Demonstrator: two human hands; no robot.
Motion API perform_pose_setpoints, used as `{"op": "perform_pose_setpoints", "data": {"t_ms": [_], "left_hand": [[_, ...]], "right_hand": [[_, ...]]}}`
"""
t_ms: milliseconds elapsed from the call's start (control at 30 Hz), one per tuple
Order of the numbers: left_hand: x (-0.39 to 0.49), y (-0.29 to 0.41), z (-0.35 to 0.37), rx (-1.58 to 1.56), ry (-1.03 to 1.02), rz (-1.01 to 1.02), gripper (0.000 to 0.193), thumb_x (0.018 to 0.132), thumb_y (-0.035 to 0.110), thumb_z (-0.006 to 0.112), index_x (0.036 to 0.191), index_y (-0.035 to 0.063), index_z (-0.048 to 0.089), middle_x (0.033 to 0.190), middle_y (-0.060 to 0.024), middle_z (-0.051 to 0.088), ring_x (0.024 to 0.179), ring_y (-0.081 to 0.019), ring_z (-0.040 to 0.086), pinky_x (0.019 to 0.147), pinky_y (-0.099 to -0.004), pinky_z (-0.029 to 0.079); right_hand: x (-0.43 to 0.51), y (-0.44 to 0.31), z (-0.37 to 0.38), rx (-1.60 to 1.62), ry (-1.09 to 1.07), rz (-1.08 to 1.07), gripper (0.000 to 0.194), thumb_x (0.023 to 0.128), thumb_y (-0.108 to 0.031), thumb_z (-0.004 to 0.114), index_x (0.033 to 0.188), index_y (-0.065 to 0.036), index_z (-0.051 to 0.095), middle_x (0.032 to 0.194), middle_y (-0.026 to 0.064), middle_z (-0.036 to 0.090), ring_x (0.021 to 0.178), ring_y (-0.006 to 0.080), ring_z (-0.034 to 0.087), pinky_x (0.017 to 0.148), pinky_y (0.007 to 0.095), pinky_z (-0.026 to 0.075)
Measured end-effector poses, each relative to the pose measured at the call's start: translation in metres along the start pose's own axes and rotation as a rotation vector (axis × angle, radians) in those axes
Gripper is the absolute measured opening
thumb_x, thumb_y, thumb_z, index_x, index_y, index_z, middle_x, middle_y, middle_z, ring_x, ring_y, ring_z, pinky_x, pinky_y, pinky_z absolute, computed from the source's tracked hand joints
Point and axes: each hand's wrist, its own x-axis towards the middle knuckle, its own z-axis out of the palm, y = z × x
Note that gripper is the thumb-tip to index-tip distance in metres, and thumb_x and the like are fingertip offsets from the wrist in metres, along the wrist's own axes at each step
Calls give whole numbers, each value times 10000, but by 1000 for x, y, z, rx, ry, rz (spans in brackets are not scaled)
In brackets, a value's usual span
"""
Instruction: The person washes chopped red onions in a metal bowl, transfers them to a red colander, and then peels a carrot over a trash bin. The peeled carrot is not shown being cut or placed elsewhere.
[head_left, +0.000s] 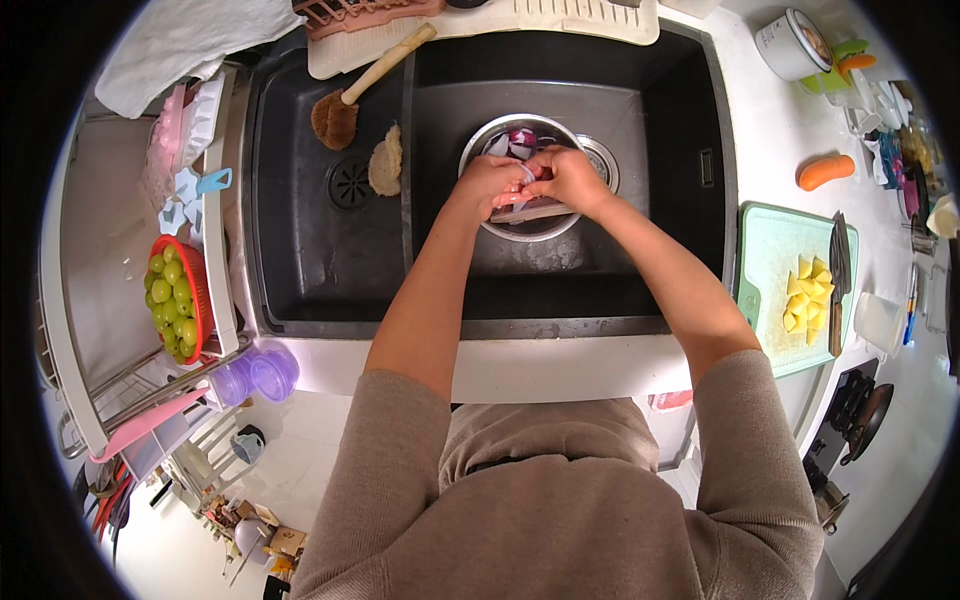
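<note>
A round metal bowl (525, 237) stands in the right basin of the black double sink (487, 328), partly over the drain. Purple and white pieces that look like red onion (523, 141) lie in it. Over the bowl, my left hand (495, 184) and my right hand (566, 178) meet, with a small pale purplish piece, likely onion, between their fingers. Below the hands a flat, pale, long thing (531, 213) lies across the bowl; its kind is unclear. My fingers hide part of the bowl's contents.
A brush (390, 64) and a loofah-like scrubber (386, 162) lie in the left basin. Right of the sink are a carrot (826, 172) and a green cutting board (765, 247) with yellow cubes and a knife (836, 322). At left stands a red basket (196, 277) of green fruit.
</note>
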Motion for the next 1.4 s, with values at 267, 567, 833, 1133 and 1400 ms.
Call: {"op": "perform_pose_setpoints", "data": {"t_ms": [267, 567, 833, 1133, 1400], "left_hand": [[-9, -1, 0, -131, -53, -29, 263, 781, -17, 575, 1041, -39, 545, 905, -126, 618, 785, -189, 635, 747, -307, 545], [-5, -9, -3, 138, 170, 63, 344, 766, 29, 557, 1091, -81, 522, 996, -161, 612, 838, -267, 636, 750, -360, 526], [19, -18, -2, 855, 601, 216, 597, 733, 196, 655, 1231, -51, 436, 1171, -249, 533, 1010, -348, 574, 833, -394, 478], [61, -29, -15, -350, 163, 37, 483, 779, 422, 676, 1160, 169, 521, 1088, -26, 575, 922, -188, 557, 741, -414, 471], [36, -20, -4, -506, 274, -2, 317, 762, 275, 695, 1037, 154, 591, 999, -39, 608, 867, -206, 591, 626, -421, 514]], "right_hand": [[-3, 1, -9, 193, -90, 73, 291, 621, -59, 785, 871, -6, 646, 791, 68, 612, 715, 142, 589, 669, 263, 486], [1, 16, -6, 109, 49, 141, 297, 678, -107, 752, 932, -3, 637, 881, 127, 637, 799, 210, 622, 728, 316, 499], [21, 9, 25, -384, 171, 419, 646, 726, -368, 699, 1188, 7, 448, 1088, 279, 542, 1031, 366, 547, 890, 400, 442], [43, 48, 51, 156, 72, 352, 819, 566, -286, 812, 1263, -71, 439, 1151, 177, 564, 1082, 300, 533, 924, 337, 412], [30, 30, 24, 299, 23, 243, 516, 654, -5, 757, 1124, -16, 544, 986, 53, 622, 899, 137, 562, 834, 268, 452]]}}
